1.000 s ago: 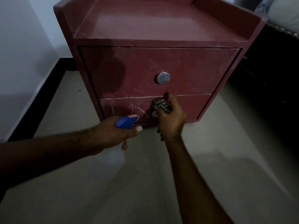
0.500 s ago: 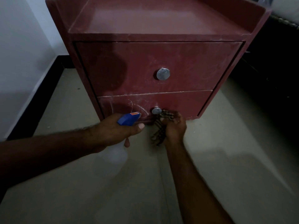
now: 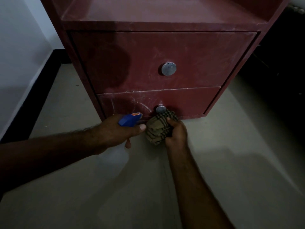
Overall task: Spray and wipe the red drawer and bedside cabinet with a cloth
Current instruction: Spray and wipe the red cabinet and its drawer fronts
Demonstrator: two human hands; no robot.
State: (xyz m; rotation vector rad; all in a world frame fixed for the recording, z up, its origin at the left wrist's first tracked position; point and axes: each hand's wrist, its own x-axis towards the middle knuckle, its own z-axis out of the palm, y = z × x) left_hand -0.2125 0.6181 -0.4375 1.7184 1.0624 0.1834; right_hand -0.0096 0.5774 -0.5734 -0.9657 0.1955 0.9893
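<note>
A red bedside cabinet [image 3: 165, 23] stands on the floor with two shut drawers, each with a round metal knob. The upper drawer [image 3: 206, 60] shows a dark damp patch at its left. My left hand [image 3: 115, 131] grips a spray bottle with a blue head [image 3: 129, 120], its pale body hanging below my hand. My right hand [image 3: 176, 133] holds a bunched checked cloth [image 3: 156, 129] just below the lower drawer's knob [image 3: 160, 109], at the bottom edge of the lower drawer [image 3: 189, 101].
A white wall with black skirting [image 3: 33, 90] runs along the left. Dark furniture [image 3: 280, 63] stands right of the cabinet. Pale tiled floor [image 3: 132, 187] lies in front.
My right hand has come down from the lower knob to the drawer's bottom edge, bunching the cloth. The view has moved closer to the cabinet. My left hand has barely moved.
</note>
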